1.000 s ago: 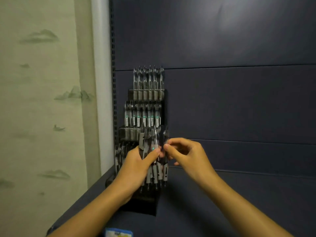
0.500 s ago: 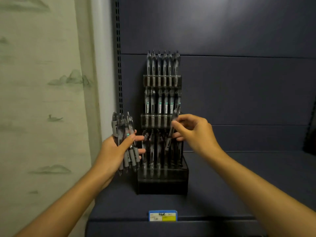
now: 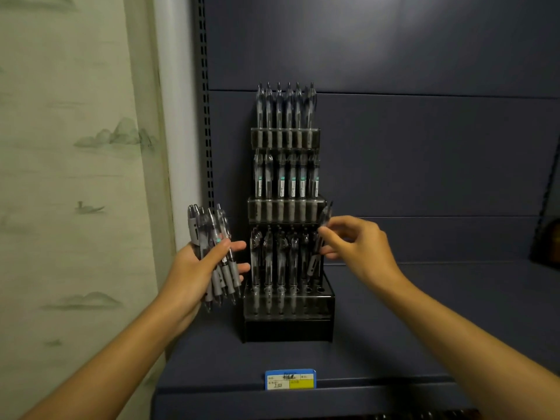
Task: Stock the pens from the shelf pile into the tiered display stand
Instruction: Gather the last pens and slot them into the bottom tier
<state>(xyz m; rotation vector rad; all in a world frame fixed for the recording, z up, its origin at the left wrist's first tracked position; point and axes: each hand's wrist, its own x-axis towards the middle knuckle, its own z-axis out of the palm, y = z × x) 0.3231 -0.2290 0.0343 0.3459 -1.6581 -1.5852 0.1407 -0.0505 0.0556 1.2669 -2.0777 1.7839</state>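
Note:
A black three-tier display stand (image 3: 288, 324) stands on the dark blue shelf (image 3: 424, 322), against the back panel. Its top and middle tiers are full of clear grey-grip pens. The bottom tier holds several pens on its left and has open holes on its right. My left hand (image 3: 197, 274) grips a bundle of pens (image 3: 213, 253) upright, just left of the stand. My right hand (image 3: 357, 247) pinches a single pen (image 3: 318, 253), tilted, its tip down over the right holes of the bottom tier.
A white shelf upright and a pale wall with painted hills (image 3: 75, 177) lie to the left. A blue and yellow price tag (image 3: 290, 379) sits on the shelf's front edge. A dark object (image 3: 550, 241) shows at the far right.
My hands have parted: the left carried the bundle to the stand's left side, the right took one pen and lowered it toward the bottom tier. The camera view also shifted left.

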